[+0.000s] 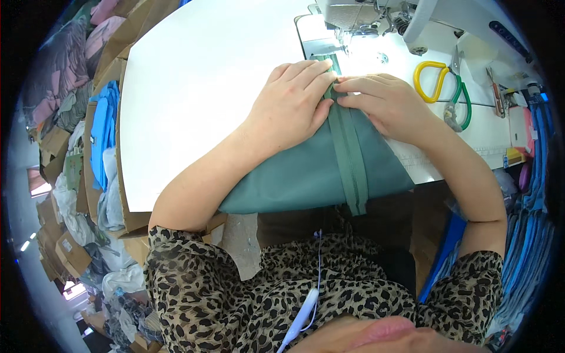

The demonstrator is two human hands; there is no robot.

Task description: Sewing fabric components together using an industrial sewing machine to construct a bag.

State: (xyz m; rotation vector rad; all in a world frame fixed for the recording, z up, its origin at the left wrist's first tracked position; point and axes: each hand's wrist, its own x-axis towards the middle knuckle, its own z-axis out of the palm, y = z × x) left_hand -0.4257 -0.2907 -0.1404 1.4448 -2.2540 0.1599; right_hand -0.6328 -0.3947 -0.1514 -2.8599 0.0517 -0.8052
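In front of the white sewing machine, the left hand lies flat, fingers together, on smooth dark-green fabric bearing a green zipper strip; the right hand, fingers half-curled, touches it, whether pinching I can't tell. Right of the machine lie yellow-and-green-handled scissors.

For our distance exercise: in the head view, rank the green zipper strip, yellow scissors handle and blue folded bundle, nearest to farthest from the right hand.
1. Green zipper strip: left, at the right hand.
2. Yellow scissors handle: to its right.
3. Blue folded bundle: far left.
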